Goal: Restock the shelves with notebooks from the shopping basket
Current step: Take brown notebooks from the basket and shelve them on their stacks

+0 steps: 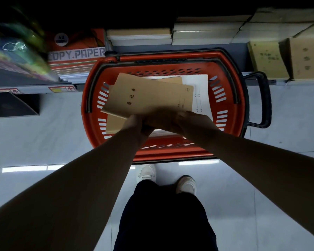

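1. Dark trousers (163,223) and two white shoes (146,173) fill the bottom of the head view, standing on a pale tiled floor (43,138).
2. Both bare forearms reach forward and meet over a red shopping basket (91,98) with black handles. It sits on the floor against the lowest shelf (34,89).
3. The left hand (139,125) grips the near edge of a brown notebook (147,95). The right hand (190,120) clasps the same edge just beside it, with the back of the hand upward. Motion blur hides how the single fingers lie.
4. The notebook is held tilted above the inside of the basket, apart from the shelf.
5. More brown notebooks (114,126) and a white printed sheet (200,87) lie in the basket beneath it.
6. On the shelf behind are reams marked COPY PAPER (76,55) to the left, stacked pale notebooks (207,31) in the middle and cardboard boxes (266,58) to the right.
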{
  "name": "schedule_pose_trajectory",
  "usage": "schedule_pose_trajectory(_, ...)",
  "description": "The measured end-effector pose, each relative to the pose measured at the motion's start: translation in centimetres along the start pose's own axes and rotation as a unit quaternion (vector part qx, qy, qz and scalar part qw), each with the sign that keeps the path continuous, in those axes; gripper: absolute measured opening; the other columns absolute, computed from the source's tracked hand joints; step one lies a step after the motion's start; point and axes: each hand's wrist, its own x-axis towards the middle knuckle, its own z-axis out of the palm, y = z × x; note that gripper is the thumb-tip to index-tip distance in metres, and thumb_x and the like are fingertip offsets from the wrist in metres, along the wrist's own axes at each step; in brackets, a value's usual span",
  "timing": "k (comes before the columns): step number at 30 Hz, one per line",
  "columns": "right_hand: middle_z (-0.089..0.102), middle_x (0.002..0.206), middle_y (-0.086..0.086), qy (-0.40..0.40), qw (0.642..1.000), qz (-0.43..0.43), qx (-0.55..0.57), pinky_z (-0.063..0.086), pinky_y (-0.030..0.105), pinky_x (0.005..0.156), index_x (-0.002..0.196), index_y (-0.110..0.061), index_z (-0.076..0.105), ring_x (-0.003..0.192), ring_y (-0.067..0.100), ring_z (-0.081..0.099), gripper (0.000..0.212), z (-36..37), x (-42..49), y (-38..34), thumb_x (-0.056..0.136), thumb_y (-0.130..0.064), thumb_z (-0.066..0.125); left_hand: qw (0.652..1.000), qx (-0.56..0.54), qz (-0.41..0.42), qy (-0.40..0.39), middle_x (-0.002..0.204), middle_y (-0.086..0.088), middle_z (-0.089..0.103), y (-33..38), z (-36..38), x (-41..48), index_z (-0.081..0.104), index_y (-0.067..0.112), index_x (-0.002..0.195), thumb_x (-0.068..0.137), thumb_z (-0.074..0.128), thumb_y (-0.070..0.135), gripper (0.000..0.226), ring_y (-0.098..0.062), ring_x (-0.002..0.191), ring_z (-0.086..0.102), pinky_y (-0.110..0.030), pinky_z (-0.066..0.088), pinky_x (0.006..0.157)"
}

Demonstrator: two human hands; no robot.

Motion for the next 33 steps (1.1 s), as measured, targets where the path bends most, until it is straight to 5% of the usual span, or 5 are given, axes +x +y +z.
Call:
schedule_pose_trajectory(3,0.058,0.12,0.019,0.009,0.999,0.03,-0.029,0.039,0.018,0.069,0.122,-0.006,0.055,0.089,0.012,0.052,0.03,-1.0,0.1,0.8,0.102,-0.023,0.041,0.999,-0.03,-0.016,0.034,0.113,-0.017,0.063,-0.5,-0.2,-0.8,0.054,0.004,0.129,0.097,0.045,-0.001,0.034,-0.027,0.105,0.061,-0.032,0.053,0.084)
schedule_pose_trajectory(10,0.043,0.144,0.013,0.046,0.996,0.057,-0.056,0.036,0.04,0.104,0.145,-0.011,0.035,0.13,0.029,0.043,0.049,-6.5,-1.9,1.8,0.101,-0.031,0.044,0.998,0.049,-0.035,0.03,0.086,-0.007,0.066,0.6,-0.6,-3.8,0.058,0.011,0.096,0.097,0.053,0.009,0.006,-0.019,0.083,0.065,-0.026,0.059,0.061)
schedule_pose_trajectory(15,0.06,0.119,0.016,0.082,0.995,0.06,-0.003,0.041,0.032,0.087,0.126,-0.007,0.056,0.108,0.029,0.056,0.037,-10.0,-3.5,0.6,0.101,-0.032,0.046,0.996,0.086,-0.021,0.017,0.075,-0.004,0.071,1.8,-0.3,-6.1,0.059,0.011,0.093,0.097,0.054,0.011,0.006,-0.017,0.081,0.067,-0.027,0.059,0.065)
schedule_pose_trajectory(22,0.062,0.082,0.003,0.099,0.955,0.109,0.259,0.048,0.014,0.047,0.103,-0.008,0.065,0.07,0.01,0.059,0.013,-12.3,-8.7,-2.9,0.095,-0.007,0.054,0.996,0.037,0.078,0.0,0.114,-0.012,0.065,2.2,4.0,-11.1,0.057,0.011,0.117,0.095,0.05,-0.001,0.025,-0.028,0.109,0.061,-0.04,0.05,0.096)
schedule_pose_trajectory(33,0.064,0.118,0.009,0.077,0.894,0.13,0.422,0.058,0.037,0.081,0.124,-0.009,0.059,0.101,0.023,0.064,0.03,-18.2,-17.2,-6.6,0.094,-0.015,0.06,0.99,0.114,0.076,-0.032,0.122,-0.009,0.064,6.3,8.9,-20.9,0.051,0.018,0.136,0.099,0.05,0.012,0.038,-0.027,0.094,0.066,-0.041,0.053,0.067)
